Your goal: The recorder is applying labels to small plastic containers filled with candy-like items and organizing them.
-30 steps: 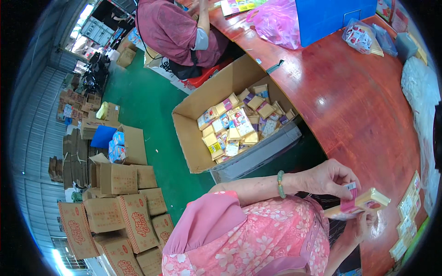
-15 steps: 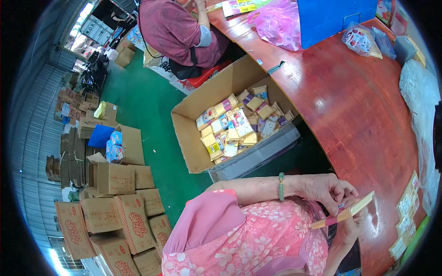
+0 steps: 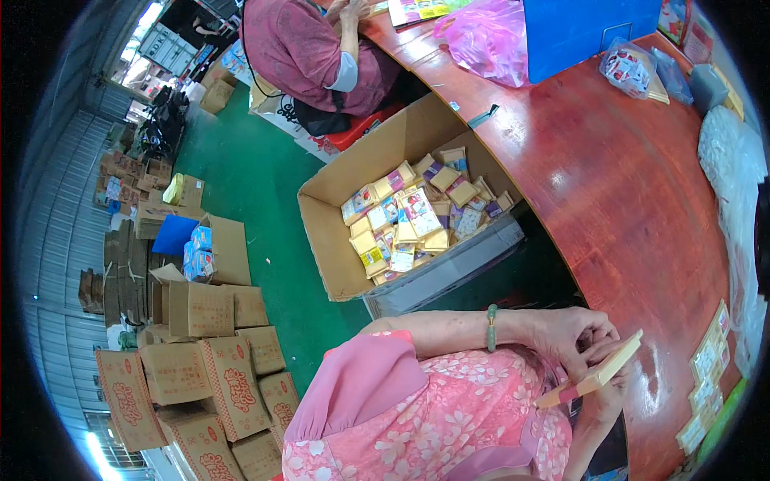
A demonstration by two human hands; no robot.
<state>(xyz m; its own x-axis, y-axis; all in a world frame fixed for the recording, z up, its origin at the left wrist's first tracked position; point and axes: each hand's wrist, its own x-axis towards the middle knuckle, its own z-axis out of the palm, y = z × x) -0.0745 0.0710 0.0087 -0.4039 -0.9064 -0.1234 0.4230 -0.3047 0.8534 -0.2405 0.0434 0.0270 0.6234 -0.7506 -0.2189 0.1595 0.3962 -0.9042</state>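
A flat, cream-coloured packet with a purple band (image 3: 603, 374) is held tilted in front of my pink flowered top. My right hand (image 3: 608, 403) grips it from below and behind, partly hidden by the packet. My left hand (image 3: 579, 335), with a green bead bracelet on its wrist, bends its fingers against the packet's upper side by the band. Its fingertips are partly hidden. To the left of my left arm, a large open carton (image 3: 341, 240) holds many similar banded packets (image 3: 417, 216).
A curved red table (image 3: 593, 192) runs along the right. On it lie a row of flat packs (image 3: 706, 385), clear plastic (image 3: 726, 184), a pink bag (image 3: 489, 40) and a blue panel (image 3: 589, 40). Another person (image 3: 313, 56) sits beyond the carton. Stacked boxes (image 3: 188, 373) stand left.
The packet has moved slightly left and turned a little in my hands. My left hand's fingers have shifted against it. The seated person's arms have moved slightly.
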